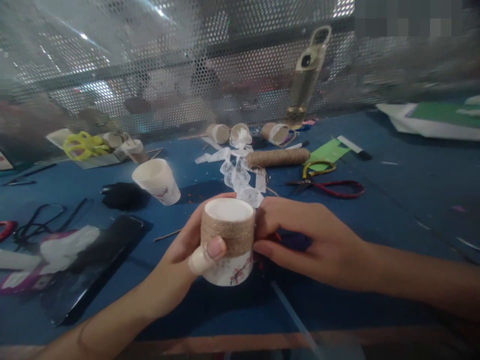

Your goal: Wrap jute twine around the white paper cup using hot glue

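Observation:
My left hand [187,245] is closed round a white paper cup [227,272] printed with a reddish floral pattern; pale tape wraps my thumb. Brown twine [225,232] is wound round the cup's upper half, in close rows. At the cup's right side, my right hand [307,237] has its fingers bent and pinched together against it. Whatever lies between those fingertips is hidden. Just behind the cup, white lace ribbon [236,172] trails across the blue table. A spool of twine [279,157] lies beyond, with a loose strand near it.
Scissors with red and yellow handles [322,182] lie at right, by a green sheet [326,152]. A second paper cup [159,182] leans at left, near a black bundle [122,195]. Twine-wrapped rolls [275,132], a bottle [303,80] and a perforated metal screen [157,90] stand behind.

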A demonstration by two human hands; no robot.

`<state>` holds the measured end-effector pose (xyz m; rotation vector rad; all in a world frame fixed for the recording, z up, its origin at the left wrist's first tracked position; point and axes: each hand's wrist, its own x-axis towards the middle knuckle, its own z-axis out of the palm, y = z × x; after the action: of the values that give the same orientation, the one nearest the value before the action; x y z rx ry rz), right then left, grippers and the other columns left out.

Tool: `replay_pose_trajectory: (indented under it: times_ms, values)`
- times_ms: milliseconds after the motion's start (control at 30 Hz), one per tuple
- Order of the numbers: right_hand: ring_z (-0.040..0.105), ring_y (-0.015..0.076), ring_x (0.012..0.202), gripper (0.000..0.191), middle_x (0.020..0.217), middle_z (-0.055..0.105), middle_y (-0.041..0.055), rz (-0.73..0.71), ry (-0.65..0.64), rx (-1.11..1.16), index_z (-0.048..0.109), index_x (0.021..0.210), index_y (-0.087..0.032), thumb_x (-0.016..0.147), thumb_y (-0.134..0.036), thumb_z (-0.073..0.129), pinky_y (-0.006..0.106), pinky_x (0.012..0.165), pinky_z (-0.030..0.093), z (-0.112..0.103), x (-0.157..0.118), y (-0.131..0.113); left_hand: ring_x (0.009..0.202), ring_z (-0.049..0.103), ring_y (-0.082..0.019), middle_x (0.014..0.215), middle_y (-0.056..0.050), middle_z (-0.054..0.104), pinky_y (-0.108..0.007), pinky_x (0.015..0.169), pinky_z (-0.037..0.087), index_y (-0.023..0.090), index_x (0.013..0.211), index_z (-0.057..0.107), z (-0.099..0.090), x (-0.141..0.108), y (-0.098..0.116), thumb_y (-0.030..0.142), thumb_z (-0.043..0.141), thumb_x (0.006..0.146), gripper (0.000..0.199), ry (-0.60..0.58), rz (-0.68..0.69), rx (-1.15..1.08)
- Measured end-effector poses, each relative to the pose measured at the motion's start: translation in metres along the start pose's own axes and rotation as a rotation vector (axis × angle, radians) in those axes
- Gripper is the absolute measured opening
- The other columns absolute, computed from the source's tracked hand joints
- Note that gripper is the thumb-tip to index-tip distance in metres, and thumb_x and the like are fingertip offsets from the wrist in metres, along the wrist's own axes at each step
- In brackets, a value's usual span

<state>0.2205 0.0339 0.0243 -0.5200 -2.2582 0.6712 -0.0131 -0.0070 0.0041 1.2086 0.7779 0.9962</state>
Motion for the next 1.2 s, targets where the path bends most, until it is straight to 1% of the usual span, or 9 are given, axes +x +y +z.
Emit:
replay_pose_trajectory:
  times_ms: [233,367,400,533,667,800,933,1033,1200]
  values:
    - [0.063,0.0183,0.086,0.004,0.087,0.068,0.0039,-0.16,0.101,-0.182,0.061,0.09,-0.021,0.093,-0.019,0.063,0.036,0.083,0.049,-0.002,0.005,0.002,0.123,0.06,-0.032,0.137,-0.009,0.062,-0.045,0.1,0.051,0.032,0.144,0.051,0.002,-0.002,-0.002,0.059,0.062,0.089,0.062,0.001,0.005,-0.062]
    - [0.061,0.0237,0.109,0.019,0.113,0.065,0.0078,-0.083,0.297,-0.438,0.056,0.103,-0.027,0.09,-0.016,0.063,0.043,0.099,0.047,-0.015,-0.001,0.01,0.111,0.069,-0.028,0.127,-0.008,0.07,-0.038,0.093,0.058,0.029,0.135,0.061,0.004,0.004,0.007,0.058,0.073,0.081,0.062,0.19,0.106,-0.122]
    - [0.062,0.0239,0.107,0.021,0.11,0.066,0.0063,-0.079,0.286,-0.479,0.056,0.103,-0.028,0.089,-0.013,0.062,0.042,0.096,0.049,-0.017,-0.005,0.014,0.105,0.072,-0.026,0.124,-0.007,0.072,-0.036,0.089,0.06,0.028,0.131,0.064,0.003,0.007,0.01,0.056,0.076,0.079,0.06,0.243,0.133,-0.142]
    - [0.069,0.0239,0.096,0.019,0.101,0.071,0.008,-0.028,0.007,-0.536,0.059,0.105,-0.022,0.09,-0.013,0.053,0.039,0.083,0.056,-0.02,-0.023,0.03,0.091,0.075,-0.025,0.111,-0.01,0.076,-0.033,0.071,0.062,0.022,0.112,0.073,0.002,0.021,0.021,0.048,0.067,0.089,0.035,0.403,0.23,-0.221]
    - [0.072,0.0277,0.087,0.025,0.108,0.072,0.0144,0.059,-0.244,-0.601,0.063,0.111,-0.017,0.089,-0.02,0.051,0.044,0.071,0.061,-0.019,-0.035,0.031,0.086,0.075,-0.028,0.105,-0.013,0.076,-0.035,0.063,0.061,0.018,0.113,0.072,0.003,0.027,0.023,0.051,0.061,0.091,0.041,0.362,0.186,-0.257]
    - [0.073,0.0328,0.101,0.04,0.117,0.073,0.0179,-0.007,-0.272,-0.638,0.064,0.122,-0.011,0.084,-0.018,0.054,0.051,0.082,0.062,-0.016,-0.04,0.022,0.082,0.074,-0.024,0.102,-0.009,0.076,-0.032,0.063,0.061,0.02,0.11,0.074,0.003,0.026,0.018,0.05,0.069,0.087,0.038,0.358,0.201,-0.236]
    - [0.071,0.0326,0.103,0.039,0.113,0.074,0.017,-0.009,-0.266,-0.661,0.066,0.12,-0.01,0.083,-0.013,0.053,0.05,0.084,0.061,-0.012,-0.042,0.019,0.09,0.073,-0.021,0.106,-0.006,0.076,-0.032,0.079,0.06,0.021,0.115,0.073,0.001,0.023,0.015,0.048,0.067,0.089,0.038,0.358,0.289,-0.213]
    - [0.072,0.03,0.089,0.038,0.102,0.074,0.0137,0.076,-0.284,-0.645,0.067,0.112,-0.013,0.077,-0.009,0.054,0.047,0.075,0.06,-0.01,-0.042,0.02,0.093,0.072,-0.02,0.108,-0.006,0.076,-0.034,0.089,0.057,0.02,0.118,0.071,0.002,0.022,0.016,0.05,0.061,0.093,0.04,0.435,0.398,-0.197]
    - [0.073,0.0265,0.08,0.036,0.096,0.073,0.0089,0.272,-0.345,-0.591,0.063,0.106,-0.019,0.072,-0.008,0.056,0.039,0.066,0.056,-0.014,-0.041,0.022,0.09,0.072,-0.021,0.101,-0.004,0.077,-0.033,0.085,0.056,0.02,0.115,0.072,0.005,0.026,0.02,0.048,0.06,0.094,0.037,0.546,0.451,-0.214]
